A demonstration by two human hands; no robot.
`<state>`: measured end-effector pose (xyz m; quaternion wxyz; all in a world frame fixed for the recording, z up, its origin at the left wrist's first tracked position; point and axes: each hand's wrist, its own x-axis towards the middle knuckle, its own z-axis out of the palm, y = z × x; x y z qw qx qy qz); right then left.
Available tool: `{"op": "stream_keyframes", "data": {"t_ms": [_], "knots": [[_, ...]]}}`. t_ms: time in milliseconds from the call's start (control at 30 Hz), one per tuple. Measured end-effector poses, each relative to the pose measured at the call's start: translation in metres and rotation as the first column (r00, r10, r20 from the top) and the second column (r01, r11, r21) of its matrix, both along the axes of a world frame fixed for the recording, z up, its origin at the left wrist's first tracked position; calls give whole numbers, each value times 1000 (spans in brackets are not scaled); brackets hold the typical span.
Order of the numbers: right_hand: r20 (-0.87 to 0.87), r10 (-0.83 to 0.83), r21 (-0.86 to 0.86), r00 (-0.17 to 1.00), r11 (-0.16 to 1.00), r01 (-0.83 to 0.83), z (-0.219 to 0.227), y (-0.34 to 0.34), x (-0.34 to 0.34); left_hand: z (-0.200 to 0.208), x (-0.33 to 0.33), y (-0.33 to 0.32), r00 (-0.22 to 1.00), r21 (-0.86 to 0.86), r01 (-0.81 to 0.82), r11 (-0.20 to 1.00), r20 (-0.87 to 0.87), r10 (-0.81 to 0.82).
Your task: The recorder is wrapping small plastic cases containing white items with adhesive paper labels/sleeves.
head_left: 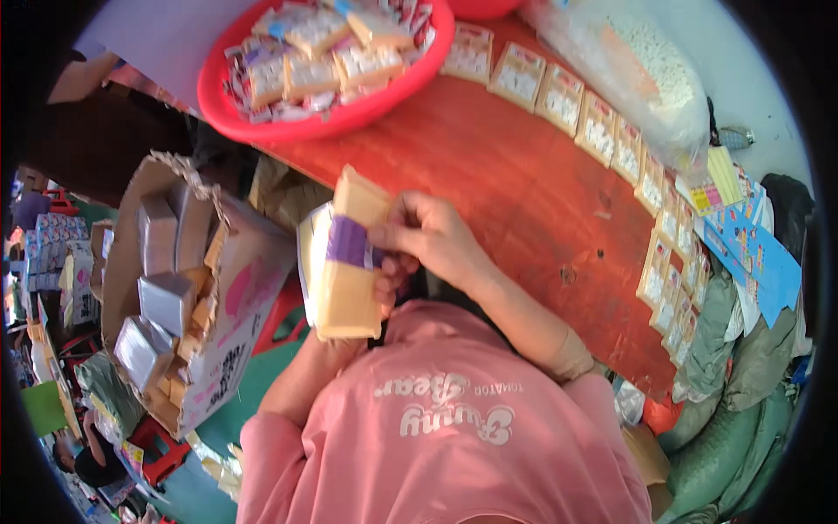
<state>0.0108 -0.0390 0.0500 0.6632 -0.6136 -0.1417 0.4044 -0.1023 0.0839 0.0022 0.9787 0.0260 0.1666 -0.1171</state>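
Observation:
A bundle of flat, pale tan trays with a purple band round its middle is held upright in front of my chest. My left hand grips it from behind and below; its palm is hidden, while its fingertips curl round the bundle's right edge. Thumb and fingers of my right hand are closed at the band's right end, pinching it against the trays. A whitish layer shows along the bundle's left side.
On the red table, a red basin holds many small packs. Filled tan trays line the table's far and right edges, near a clear bag of white pieces. An open carton of stacked trays stands at left.

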Motion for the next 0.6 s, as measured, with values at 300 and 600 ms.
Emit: {"op": "stream_keyframes", "data": {"t_ms": [300, 600], "knots": [[157, -233, 108, 960, 970, 218, -4, -39, 15, 100, 80, 47, 947, 641, -319, 698, 239, 213], [240, -250, -71, 938, 959, 274, -16, -98, -5, 85, 210, 186, 881, 820, -467, 330, 404, 245]]}}
